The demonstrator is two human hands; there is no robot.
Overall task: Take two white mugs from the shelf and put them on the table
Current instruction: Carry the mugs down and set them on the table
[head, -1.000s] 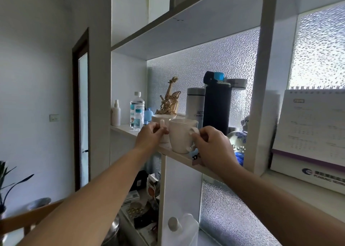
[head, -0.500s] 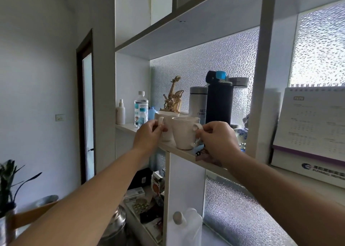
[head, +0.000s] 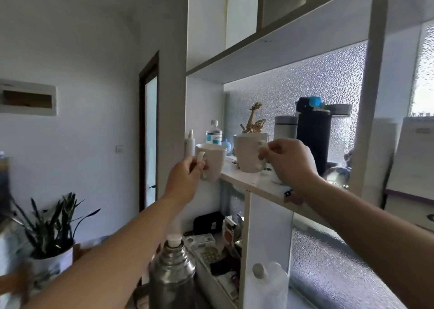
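Right, both mugs are in hand. The left hand (head: 185, 177) has its fingers hooked through the handle of one white mug (head: 212, 162), and that mug hangs out past the front edge of the shelf (head: 249, 182), over open air, upright or very close to it. The right hand (head: 288, 165) pinches the handle of the second mug (head: 249, 152), which sits higher and further in; its base looks just clear of the shelf board, though from this angle it is hard to say whether it touches or hovers. The two mugs are apart, with a clear gap between them.

Behind them the shelf is crowded: a tall black flask (head: 313, 142), a grey tumbler (head: 285, 126), a clear water bottle (head: 214, 132), a small spray bottle (head: 190, 142) and a straw-coloured ornament (head: 253, 121). The right-hand mug is near the ornament and the tumbler, so that one needs a clean pull outward.

So the grasping part looks done, and the lift off the shelf is about half done: one mug out, one on its way. What is left is the whole carry and the setting down. No table shows plainly here; a potted plant (head: 50, 236) and a steel thermos (head: 172, 276) stand lower down to the left, and that looks the likely way to turn.
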